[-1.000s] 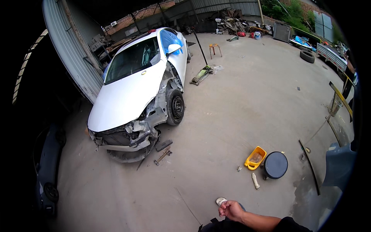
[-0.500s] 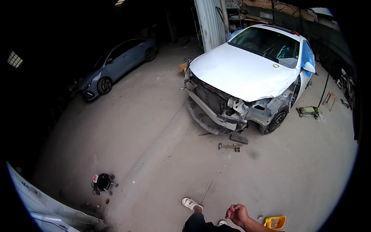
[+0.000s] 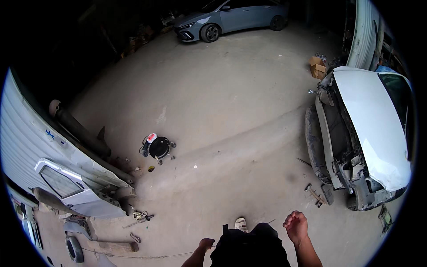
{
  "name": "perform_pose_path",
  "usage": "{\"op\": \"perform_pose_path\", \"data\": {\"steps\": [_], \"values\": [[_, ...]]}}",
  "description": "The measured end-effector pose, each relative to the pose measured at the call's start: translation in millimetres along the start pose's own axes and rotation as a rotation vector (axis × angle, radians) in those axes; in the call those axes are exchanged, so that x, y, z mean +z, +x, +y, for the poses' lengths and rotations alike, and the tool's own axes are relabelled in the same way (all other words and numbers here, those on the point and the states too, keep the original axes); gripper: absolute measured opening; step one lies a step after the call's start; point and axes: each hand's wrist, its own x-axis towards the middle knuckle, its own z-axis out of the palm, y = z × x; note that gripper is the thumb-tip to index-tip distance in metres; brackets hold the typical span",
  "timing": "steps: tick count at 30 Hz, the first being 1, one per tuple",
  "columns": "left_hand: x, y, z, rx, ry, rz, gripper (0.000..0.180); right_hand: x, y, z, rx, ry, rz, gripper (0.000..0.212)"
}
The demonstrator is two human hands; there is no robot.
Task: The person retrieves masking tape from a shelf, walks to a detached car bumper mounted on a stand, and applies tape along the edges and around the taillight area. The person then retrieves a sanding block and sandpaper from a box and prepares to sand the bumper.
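My right hand (image 3: 296, 226) is raised in front of me at the lower right, its fingers curled in with nothing visible in them. My left hand (image 3: 206, 243) hangs low beside my dark clothing (image 3: 249, 247); its fingers are mostly hidden, so its grip is unclear. Neither hand touches any of the things about. Below me, one light sandal (image 3: 240, 224) shows on the concrete floor. Nearest my right hand on the floor lie a hammer (image 3: 314, 194) and a dark block-shaped piece (image 3: 327, 194).
At right stands a white car (image 3: 376, 124) with its front bumper off. A black wheeled stool (image 3: 159, 147) with a white-and-red item on it is ahead left. A detached car door (image 3: 80, 189) leans at left near a tyre (image 3: 74, 248). A grey-blue car (image 3: 242, 18) and cardboard box (image 3: 317, 67) are farther off.
My view has swung left: the white car has shifted to the right edge, and the leaning door and tyre have come in. My left hand now shows; my right hand stays curled.
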Motion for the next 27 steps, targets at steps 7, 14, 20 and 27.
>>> {"op": "perform_pose_path", "data": {"steps": [7, 14, 20, 27], "values": [[-79.9, 87.3, 56.8, 0.113, -0.079, 0.416, 0.013, 61.3, 143.4, -19.0, 0.114, 0.012, 0.038, 0.011], [-108.9, 157.3, 105.6, 0.059, 0.163, 0.034, 0.017, 163.5, 307.9, -65.4, 0.368, -0.325, -0.216, 0.009], [-169.9, 149.9, 279.2, -0.036, 0.032, 0.404, 0.027, 269.1, 461.7, -130.4, 0.330, -0.480, -0.383, 0.011], [-213.0, 226.2, 292.5, -0.065, -0.298, 0.529, 0.029, 363.0, 626.7, -106.5, 0.179, -0.970, -0.545, 0.017]]}}
